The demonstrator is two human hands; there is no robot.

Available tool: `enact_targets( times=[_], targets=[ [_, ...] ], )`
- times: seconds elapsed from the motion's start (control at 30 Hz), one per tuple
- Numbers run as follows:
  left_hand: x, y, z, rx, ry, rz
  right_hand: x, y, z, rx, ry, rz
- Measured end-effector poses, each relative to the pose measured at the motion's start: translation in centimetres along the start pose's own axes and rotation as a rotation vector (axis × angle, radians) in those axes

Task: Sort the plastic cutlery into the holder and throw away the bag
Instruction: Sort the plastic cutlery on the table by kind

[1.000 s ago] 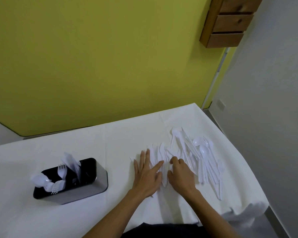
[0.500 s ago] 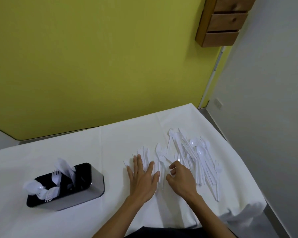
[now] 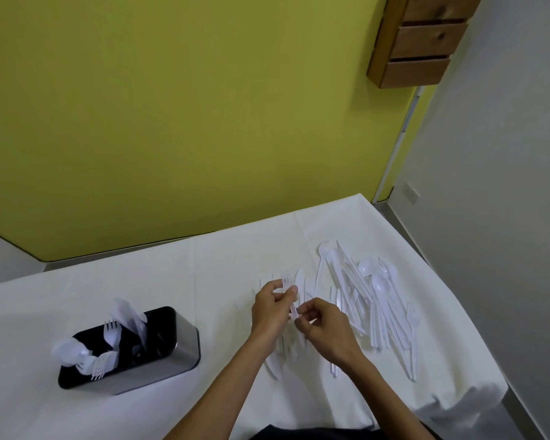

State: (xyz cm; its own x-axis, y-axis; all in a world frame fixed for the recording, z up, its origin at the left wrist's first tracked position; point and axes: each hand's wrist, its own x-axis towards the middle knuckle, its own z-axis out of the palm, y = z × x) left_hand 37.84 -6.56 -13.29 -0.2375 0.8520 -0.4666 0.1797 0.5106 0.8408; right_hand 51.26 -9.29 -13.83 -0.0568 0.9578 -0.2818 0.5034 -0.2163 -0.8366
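Both bare forearms extended; left hand (image 3: 272, 308) and right hand (image 3: 326, 328) raised together, fingertips pinched, nearly touching.

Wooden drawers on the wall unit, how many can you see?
3, stacked one above another in the wooden wall unit at the top right: top, middle, bottom. More may sit above the frame.

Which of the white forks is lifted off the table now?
The fork pinched between the left hand and right hand; the others lie flat or stand in the holder.
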Motion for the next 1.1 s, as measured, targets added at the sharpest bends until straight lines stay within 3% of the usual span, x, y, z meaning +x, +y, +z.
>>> enact_targets(
  times=[0.17, 0.43, 0.63, 0.83, 1.03, 1.1],
  targets=[
    [0.7, -1.0, -1.2, -0.013, 0.043, -0.027, 3.3, 0.6, -1.2, -0.124, 0.117, 0.025],
    [0.8, -1.3, -0.9, 0.127, -0.032, -0.016, 7.8, -0.1, -1.4, -0.407, 0.204, 0.133],
    [0.9, -0.2, -0.9, -0.126, -0.009, -0.101, 8.5, -1.0, -1.5, -0.592, 0.149, 0.219],
    [1.7, 0.8, -0.7, -0.237, -0.017, -0.147, 6.3, -1.9, -1.6, -0.479, 0.061, 0.121],
    [2.2, 1.4, 0.1, -0.088, -0.135, -0.042, 0.6, -1.0, -2.3, -0.324, -0.117, -0.022],
    [2.2, 1.3, 0.3, -0.077, -0.152, -0.040, -0.3, 0.7, -2.7, -0.293, 0.009, -0.019]
  ],
)
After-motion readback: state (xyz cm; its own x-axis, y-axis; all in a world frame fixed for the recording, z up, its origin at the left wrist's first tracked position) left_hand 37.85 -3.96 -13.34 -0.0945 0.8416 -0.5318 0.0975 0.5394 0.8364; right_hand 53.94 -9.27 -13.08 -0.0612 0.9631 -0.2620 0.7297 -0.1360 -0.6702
